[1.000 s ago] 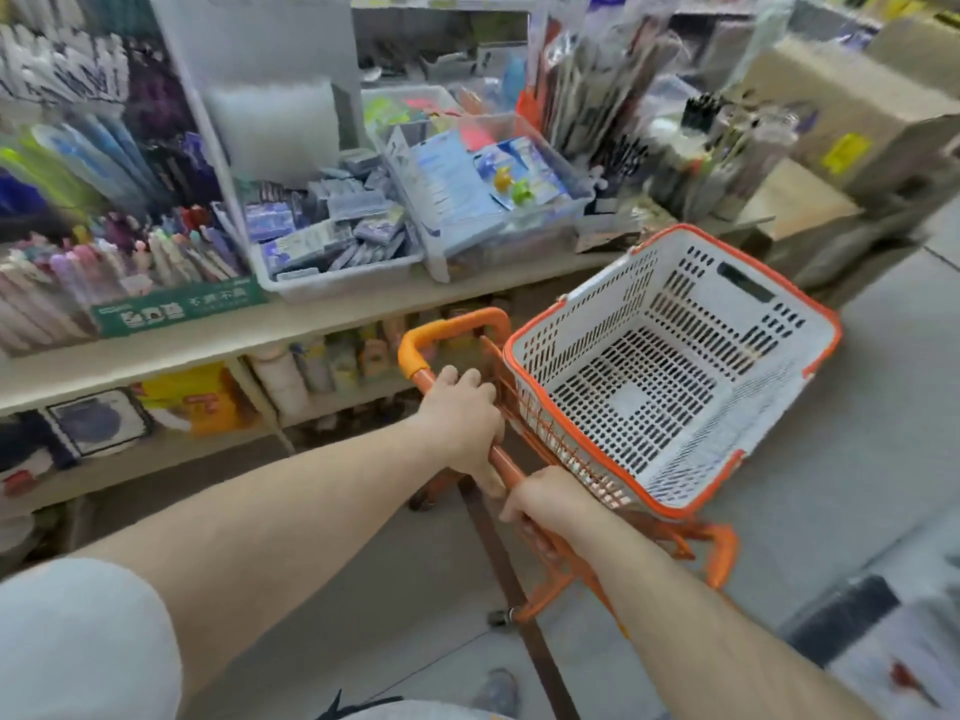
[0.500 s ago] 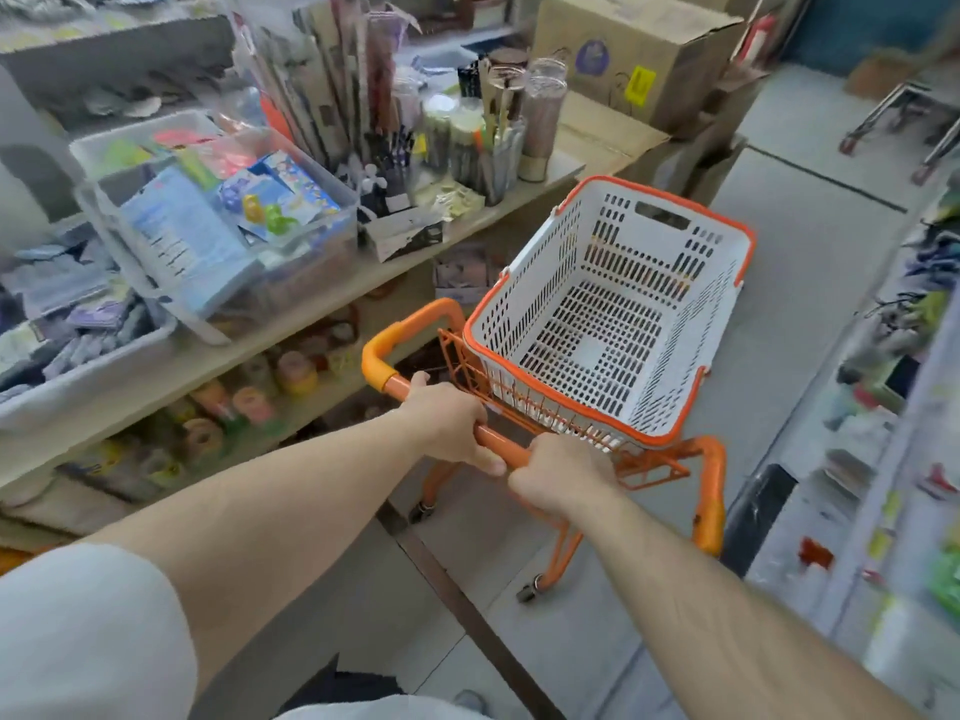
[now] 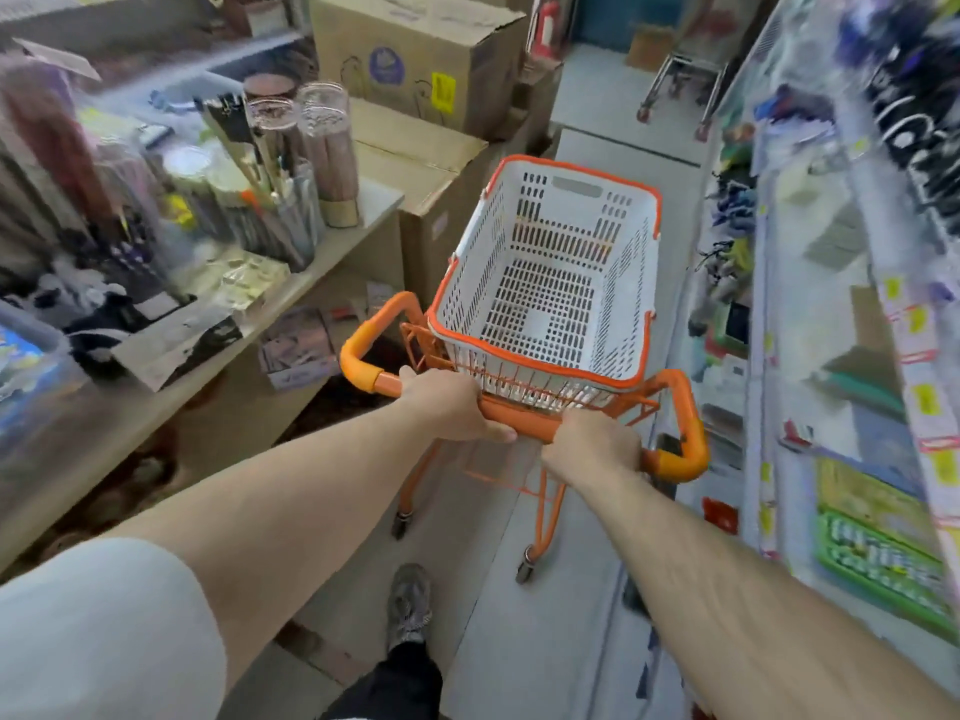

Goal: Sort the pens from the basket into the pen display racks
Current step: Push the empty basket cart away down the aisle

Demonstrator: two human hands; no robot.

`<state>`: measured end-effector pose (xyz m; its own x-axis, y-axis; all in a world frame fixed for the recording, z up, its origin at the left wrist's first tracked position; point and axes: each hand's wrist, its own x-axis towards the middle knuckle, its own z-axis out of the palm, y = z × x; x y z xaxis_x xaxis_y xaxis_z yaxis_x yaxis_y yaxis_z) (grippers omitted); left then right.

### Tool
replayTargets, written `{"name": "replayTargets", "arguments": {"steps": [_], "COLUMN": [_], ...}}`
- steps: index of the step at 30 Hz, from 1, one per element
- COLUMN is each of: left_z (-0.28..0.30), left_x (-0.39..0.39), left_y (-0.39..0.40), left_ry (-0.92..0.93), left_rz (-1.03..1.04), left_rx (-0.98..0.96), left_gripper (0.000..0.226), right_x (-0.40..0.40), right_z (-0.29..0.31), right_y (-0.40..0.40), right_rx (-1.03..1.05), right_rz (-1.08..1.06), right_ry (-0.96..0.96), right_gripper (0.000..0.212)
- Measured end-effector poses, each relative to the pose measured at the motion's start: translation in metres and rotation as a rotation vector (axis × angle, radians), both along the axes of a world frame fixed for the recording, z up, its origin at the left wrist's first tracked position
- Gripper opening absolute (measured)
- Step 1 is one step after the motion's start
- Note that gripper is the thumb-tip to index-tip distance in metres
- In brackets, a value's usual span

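A white slotted basket (image 3: 613, 324) with an orange rim sits on a small orange trolley (image 3: 685, 407) in the aisle ahead of me. No pens show inside it. My left hand (image 3: 449, 407) grips the trolley's orange handle bar (image 3: 524, 415) left of centre. My right hand (image 3: 595, 446) grips the same bar further right. Jars and cups of pens and pencils (image 3: 291, 189) stand on the wooden shelf at my left.
A wooden shelf unit (image 3: 332, 257) runs along the left. Cardboard boxes (image 3: 415, 59) are stacked ahead on the left, close to the basket. A stocked display rack (image 3: 810, 314) lines the right side. Grey floor (image 3: 602, 90) stretches ahead; a metal stand (image 3: 680, 90) is far back.
The trolley and my view have swung to the right, away from the pen shelves and down the aisle. Both hands have kept their grip on the handle bar.
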<state>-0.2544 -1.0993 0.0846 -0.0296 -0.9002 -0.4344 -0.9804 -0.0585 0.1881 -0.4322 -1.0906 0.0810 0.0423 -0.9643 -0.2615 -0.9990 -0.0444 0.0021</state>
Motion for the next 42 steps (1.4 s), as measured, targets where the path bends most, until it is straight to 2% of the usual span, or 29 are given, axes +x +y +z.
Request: {"name": "replayTargets", "arguments": {"steps": [4, 8, 16, 23, 28, 30, 34, 42], "left_z": [0.000, 0.003, 0.000, 0.000, 0.001, 0.000, -0.003, -0.007], "left_x": [-0.005, -0.006, -0.014, -0.043, -0.077, -0.088, -0.103, -0.126], "left_y": [-0.067, -0.135, -0.275, -0.414, -0.517, -0.558, -0.635, -0.789], "left_ry": [0.044, 0.195, 0.170, 0.119, 0.097, 0.083, 0.069, 0.045], "left_rz": [-0.070, -0.083, -0.148, -0.147, -0.146, -0.141, -0.125, -0.105], "left_rx": [-0.021, -0.035, -0.019, -0.031, -0.045, -0.050, -0.057, -0.065], "left_gripper": [0.076, 0.068, 0.055, 0.053, 0.056, 0.059, 0.050, 0.059], "right_x": [0.000, 0.002, -0.005, -0.033, -0.076, -0.092, -0.116, -0.131], "right_z": [0.005, 0.001, -0.012, -0.010, -0.009, -0.008, -0.006, -0.008], "right_y": [-0.063, -0.127, -0.256, -0.391, -0.484, -0.522, -0.603, -0.748], "right_rx": [0.008, -0.008, -0.001, -0.050, -0.127, -0.129, -0.055, -0.144], "right_rz": [-0.126, -0.273, -0.414, -0.366, -0.241, -0.171, -0.103, -0.178], "right_ry": [0.060, 0.131, 0.143, 0.100, -0.053, -0.113, -0.128, -0.013], "right_gripper": [0.022, 0.028, 0.022, 0.025, 0.059, 0.066, 0.060, 0.060]}}
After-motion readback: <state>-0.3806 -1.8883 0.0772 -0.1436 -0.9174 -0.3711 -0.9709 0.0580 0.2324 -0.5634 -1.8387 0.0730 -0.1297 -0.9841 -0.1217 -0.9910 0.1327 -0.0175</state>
